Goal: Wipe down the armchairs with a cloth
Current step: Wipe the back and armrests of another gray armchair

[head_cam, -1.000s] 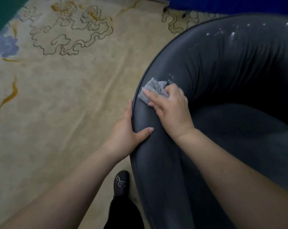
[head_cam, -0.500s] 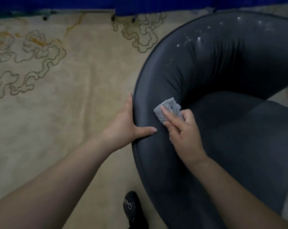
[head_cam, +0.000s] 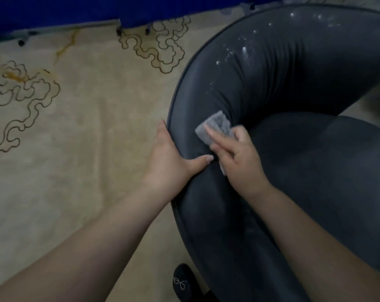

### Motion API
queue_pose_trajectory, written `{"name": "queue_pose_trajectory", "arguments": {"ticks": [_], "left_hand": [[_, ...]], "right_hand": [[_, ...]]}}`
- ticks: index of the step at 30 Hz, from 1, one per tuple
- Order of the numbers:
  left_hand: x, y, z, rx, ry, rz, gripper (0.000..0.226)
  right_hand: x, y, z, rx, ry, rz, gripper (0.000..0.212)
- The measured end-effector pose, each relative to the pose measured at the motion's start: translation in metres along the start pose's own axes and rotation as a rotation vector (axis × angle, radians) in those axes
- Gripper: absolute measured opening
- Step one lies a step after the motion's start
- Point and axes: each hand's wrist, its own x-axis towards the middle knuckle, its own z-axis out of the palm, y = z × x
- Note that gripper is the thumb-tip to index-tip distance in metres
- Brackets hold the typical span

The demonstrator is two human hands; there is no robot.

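Observation:
A dark grey leather armchair (head_cam: 282, 88) with a curved back fills the right side. White specks dot its upper backrest. My right hand (head_cam: 237, 158) presses a small grey cloth (head_cam: 215, 126) flat against the inner face of the curved arm, fingers straight over it. My left hand (head_cam: 169, 164) braces the outer edge of the same arm, with its thumb lying across the top and its fingers down the outside.
A beige carpet (head_cam: 75, 138) with cloud-shaped outlines covers the floor to the left. Blue furniture (head_cam: 54, 12) on small casters runs along the top edge. My black shoe (head_cam: 182, 282) stands by the chair's base.
My right hand has slid the cloth down the chair arm, from its upper outer edge onto its inner face, level with my left hand. My left hand has kept its place on the arm's edge.

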Motion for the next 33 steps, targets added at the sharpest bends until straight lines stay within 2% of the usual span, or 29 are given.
{"name": "queue_pose_trajectory", "arguments": {"ticks": [4,8,11,15,19,23,27,30,33], "left_hand": [[0.002,0.002,0.008,0.030,0.056,-0.009,0.135],[0.002,-0.005,0.013,0.017,0.140,0.014,0.124],[0.000,-0.007,0.017,-0.004,0.187,0.024,0.115],[-0.002,-0.010,0.017,-0.015,0.210,0.039,0.104],[-0.004,-0.009,0.016,0.020,0.225,0.033,0.101],[-0.003,-0.009,0.017,0.005,0.227,0.031,0.099],[-0.004,-0.012,0.018,0.004,0.243,0.022,0.100],[-0.004,-0.014,0.019,0.002,0.247,0.026,0.099],[-0.004,-0.014,0.019,-0.008,0.245,0.030,0.098]], "right_hand": [[-0.008,0.007,-0.006,-0.037,0.013,0.023,0.046],[0.050,0.010,0.004,-0.197,0.122,-0.072,0.045],[0.083,0.016,0.004,-0.248,0.111,-0.126,0.041],[0.057,0.014,0.008,-0.106,0.149,-0.062,0.042],[0.015,0.007,0.005,-0.007,0.102,-0.039,0.044],[0.056,0.008,0.002,-0.121,0.079,-0.076,0.042],[0.103,0.010,0.008,-0.214,0.129,-0.141,0.039],[0.087,0.011,0.014,-0.130,0.183,-0.104,0.039],[0.052,0.013,0.010,-0.004,0.132,-0.058,0.043]]}}
